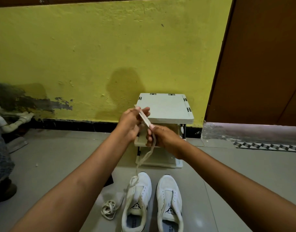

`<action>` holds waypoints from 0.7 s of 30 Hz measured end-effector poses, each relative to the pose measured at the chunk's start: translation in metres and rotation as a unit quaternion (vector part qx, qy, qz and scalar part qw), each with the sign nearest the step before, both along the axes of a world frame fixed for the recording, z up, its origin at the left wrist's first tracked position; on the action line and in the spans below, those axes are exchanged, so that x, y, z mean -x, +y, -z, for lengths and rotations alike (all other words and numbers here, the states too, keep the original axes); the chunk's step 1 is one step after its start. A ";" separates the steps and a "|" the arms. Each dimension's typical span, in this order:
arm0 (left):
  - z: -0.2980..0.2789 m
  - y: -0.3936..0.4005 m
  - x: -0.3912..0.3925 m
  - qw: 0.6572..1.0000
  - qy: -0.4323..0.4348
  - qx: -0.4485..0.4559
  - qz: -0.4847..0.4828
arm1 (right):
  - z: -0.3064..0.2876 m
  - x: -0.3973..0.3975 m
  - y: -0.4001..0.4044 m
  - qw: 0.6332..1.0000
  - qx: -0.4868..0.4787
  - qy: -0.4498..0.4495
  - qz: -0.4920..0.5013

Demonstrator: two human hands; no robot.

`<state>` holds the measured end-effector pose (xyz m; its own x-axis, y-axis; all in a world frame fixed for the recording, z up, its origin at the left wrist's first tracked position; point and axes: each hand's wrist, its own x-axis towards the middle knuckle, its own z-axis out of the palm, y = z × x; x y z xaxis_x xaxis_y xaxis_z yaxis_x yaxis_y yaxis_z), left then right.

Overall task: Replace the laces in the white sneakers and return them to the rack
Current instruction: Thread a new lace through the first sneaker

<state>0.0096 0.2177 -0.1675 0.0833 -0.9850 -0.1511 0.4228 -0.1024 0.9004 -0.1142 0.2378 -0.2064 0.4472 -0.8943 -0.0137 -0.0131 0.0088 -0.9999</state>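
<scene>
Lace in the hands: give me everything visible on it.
The lace is a flat, off-white, woven-looking strand. The left hand and right hand each have a grip on it, holding a taut doubled stretch between them in front of the rack. Below the right hand it hangs slack down to the toe end of the left sneaker, apparently threaded there. Its far ends are hidden by the hands.

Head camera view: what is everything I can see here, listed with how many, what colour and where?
white lace-up sneakers: two, white, on the floor, side by side.
held cream lace: one, between both hands, trailing to the left sneaker.
loose coiled lace: one, cream, on the floor left of the sneakers.
small plastic shoe rack: one, off-white, against the yellow wall.
plastic pipes: white, far left.
left hand, right hand: both gripping the lace.
</scene>
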 end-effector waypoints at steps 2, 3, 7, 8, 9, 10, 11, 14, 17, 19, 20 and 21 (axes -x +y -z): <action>-0.002 -0.011 -0.018 0.994 0.090 0.002 -0.054 | 0.010 0.002 0.002 0.998 -0.020 0.031 -0.047; 0.000 -0.017 -0.030 0.989 0.122 0.001 -0.082 | 0.016 0.008 0.001 0.994 -0.022 0.081 -0.064; 0.023 -0.026 -0.072 0.980 0.083 -0.012 -0.182 | 0.035 0.062 -0.012 0.921 0.020 0.387 -0.048; 0.030 -0.027 -0.079 0.978 0.058 -0.018 -0.201 | 0.038 0.079 -0.014 0.904 0.020 0.426 -0.033; 0.036 -0.027 -0.083 0.976 0.038 -0.028 -0.214 | 0.038 0.092 -0.015 0.899 0.013 0.437 -0.015; 0.042 -0.028 -0.086 0.975 0.017 -0.039 -0.219 | 0.038 0.101 -0.015 0.902 0.009 0.431 0.004; 0.046 -0.028 -0.088 0.974 -0.014 -0.046 -0.220 | 0.036 0.105 -0.015 0.907 0.017 0.419 0.018; 0.053 -0.029 -0.077 0.972 -0.156 -0.050 -0.170 | 0.030 0.087 -0.013 0.926 0.050 0.373 0.026; 0.047 -0.015 -0.048 0.958 -0.285 -0.021 0.008 | 0.024 0.063 -0.013 0.953 0.051 0.299 0.012; 0.043 -0.003 -0.030 0.911 -0.386 0.024 0.143 | 0.018 0.053 -0.012 0.963 0.058 0.263 0.006; 0.043 0.001 -0.022 0.883 -0.426 0.048 0.190 | 0.016 0.049 -0.012 0.967 0.062 0.248 0.002; 0.043 0.004 -0.015 0.862 -0.451 0.068 0.223 | 0.014 0.046 -0.012 0.969 0.067 0.237 -0.001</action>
<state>0.0246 0.2217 -0.2109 -0.2843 -0.9532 -0.1031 -0.5087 0.0587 0.8590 -0.1604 0.2256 -0.2208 0.4198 -0.9018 -0.1024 -0.4717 -0.1204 -0.8735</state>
